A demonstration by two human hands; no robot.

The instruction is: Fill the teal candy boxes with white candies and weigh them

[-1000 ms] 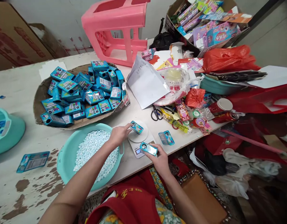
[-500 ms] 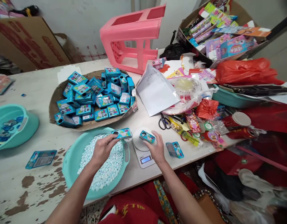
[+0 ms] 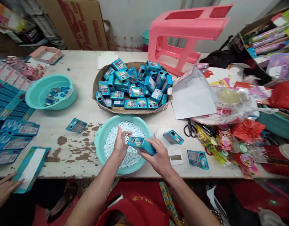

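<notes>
My right hand [image 3: 159, 158] grips a small blue tin [image 3: 141, 145] and holds it over the teal basin [image 3: 99, 138] of white pellets [image 3: 132, 157]. My left hand [image 3: 120, 142] is cupped closed just left of the tin's end, with white pellets showing between its fingers. A second blue tin [image 3: 173, 137] rests on the white scale [image 3: 174, 157] to the right. A flat blue lid or card [image 3: 198, 158] lies further right near the table edge.
A cardboard tray [image 3: 98, 102] heaped with blue boxes sits behind the basin. A second teal basin [image 3: 36, 97] stands at left, with blue cards [image 3: 17, 138] nearby. Another person's hand [image 3: 3, 190] touches a card at bottom left. Scissors [image 3: 189, 129], bags and a pink stool [image 3: 186, 34] crowd the right.
The tin from my left hand is now in my right hand over the pellet basin. My left hand has gathered pellets. The other tin stays on the scale. The view has swung left.
</notes>
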